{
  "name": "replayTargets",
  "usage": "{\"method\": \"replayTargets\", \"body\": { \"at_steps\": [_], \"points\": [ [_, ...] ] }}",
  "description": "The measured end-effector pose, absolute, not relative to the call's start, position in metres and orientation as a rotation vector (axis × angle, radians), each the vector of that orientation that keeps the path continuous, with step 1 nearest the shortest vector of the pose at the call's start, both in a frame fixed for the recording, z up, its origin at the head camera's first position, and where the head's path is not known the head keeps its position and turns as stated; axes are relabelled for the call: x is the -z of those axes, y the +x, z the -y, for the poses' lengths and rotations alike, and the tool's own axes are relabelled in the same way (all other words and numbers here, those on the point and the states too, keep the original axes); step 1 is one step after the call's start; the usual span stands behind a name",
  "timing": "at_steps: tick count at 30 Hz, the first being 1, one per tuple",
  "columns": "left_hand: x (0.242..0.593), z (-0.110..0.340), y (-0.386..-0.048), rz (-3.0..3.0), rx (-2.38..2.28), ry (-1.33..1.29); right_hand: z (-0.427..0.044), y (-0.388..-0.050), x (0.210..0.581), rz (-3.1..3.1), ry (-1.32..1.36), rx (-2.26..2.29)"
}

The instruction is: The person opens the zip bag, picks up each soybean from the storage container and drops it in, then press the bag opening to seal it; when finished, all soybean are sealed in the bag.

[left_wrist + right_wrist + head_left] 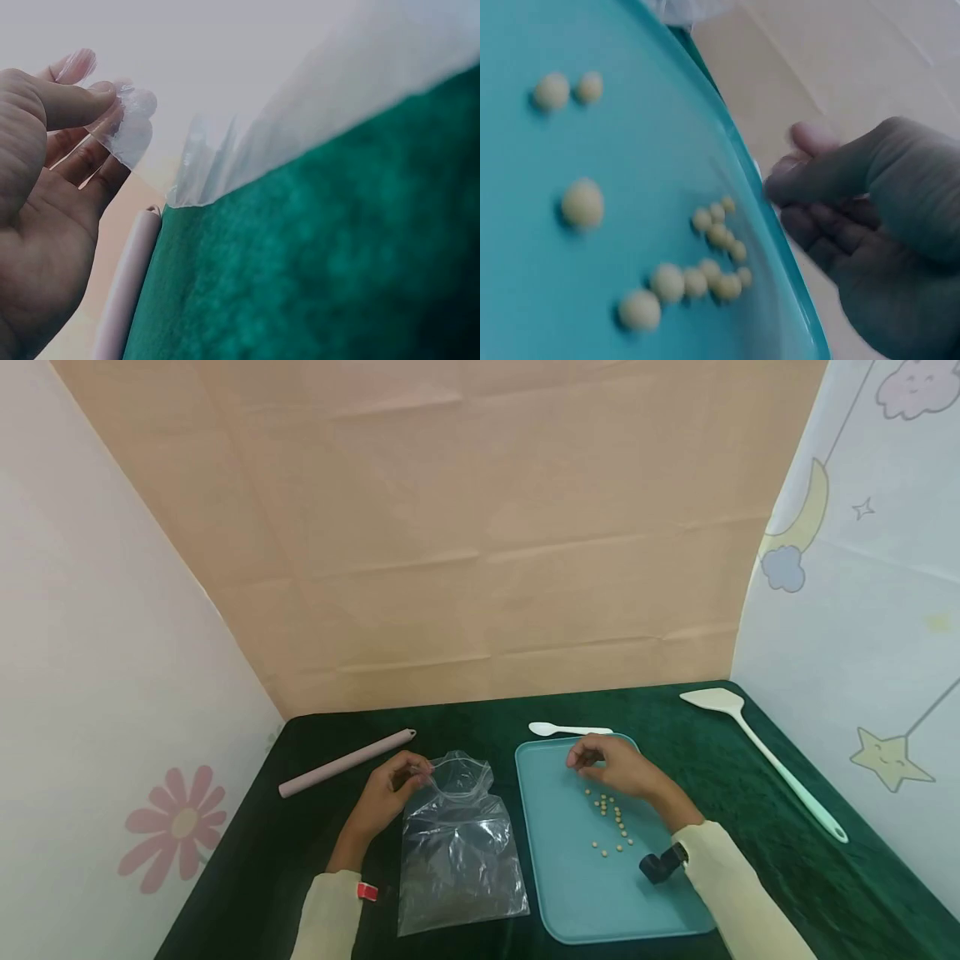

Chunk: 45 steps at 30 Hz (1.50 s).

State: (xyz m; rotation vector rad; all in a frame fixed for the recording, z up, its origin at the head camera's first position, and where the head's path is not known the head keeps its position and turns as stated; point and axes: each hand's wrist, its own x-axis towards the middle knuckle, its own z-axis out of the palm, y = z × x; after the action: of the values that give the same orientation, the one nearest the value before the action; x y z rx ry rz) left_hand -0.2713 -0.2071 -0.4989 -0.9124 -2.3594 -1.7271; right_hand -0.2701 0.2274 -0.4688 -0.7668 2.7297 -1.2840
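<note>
My left hand (385, 793) pinches the rim of a clear plastic bag (461, 860) between thumb and fingers, at the upper left of the bag's mouth. In the left wrist view the bag's film (135, 124) lies between the thumb and the fingers. Above the far part of a blue tray (570, 893) hovers my right hand (618, 767), its fingers bent and thumb close to the index finger. Whether anything sits between those fingertips is hidden. Several small round beige soybeans (583, 204) lie scattered on the tray beneath that hand.
A white spoon (570, 729) lies behind the tray. To the right rests a long white spatula (765, 747), and a pink rolling pin (345, 764) lies at the back left. Green cloth (795, 877) covers the table, with walls on three sides.
</note>
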Motion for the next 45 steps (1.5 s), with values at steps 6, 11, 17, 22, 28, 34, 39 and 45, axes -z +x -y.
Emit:
{"method": "replayTargets", "body": {
  "at_steps": [6,11,17,22,28,34,39,45],
  "points": [
    [0.498,0.207,-0.272,2.346,1.737,-0.948,-0.239,-0.269,0.477,-2.708,-0.799,1.171],
    [0.499,0.206,-0.272,2.327,1.728,-0.967,-0.24,-0.266,0.479,-2.664,-0.805,1.184],
    [0.498,0.205,-0.271,2.328,1.732,-0.945,-0.239,-0.265,0.478,-2.645,-0.833,1.172],
    [0.498,0.204,-0.27,2.325,1.764,-0.933,-0.237,-0.265,0.48,-2.657,-0.859,1.16],
    [0.499,0.203,-0.27,2.332,1.75,-0.934,-0.227,-0.266,0.476,-2.783,-0.842,1.181],
    [0.501,0.204,-0.272,2.318,1.694,-0.97,-0.204,-0.271,0.46,-2.861,-0.755,1.378],
    [0.501,0.204,-0.272,2.313,1.717,-0.981,-0.179,-0.278,0.449,-2.73,-0.701,1.62],
    [0.499,0.204,-0.272,2.314,1.739,-0.977,-0.15,-0.282,0.441,-2.623,-0.748,1.733]
  ]
}}
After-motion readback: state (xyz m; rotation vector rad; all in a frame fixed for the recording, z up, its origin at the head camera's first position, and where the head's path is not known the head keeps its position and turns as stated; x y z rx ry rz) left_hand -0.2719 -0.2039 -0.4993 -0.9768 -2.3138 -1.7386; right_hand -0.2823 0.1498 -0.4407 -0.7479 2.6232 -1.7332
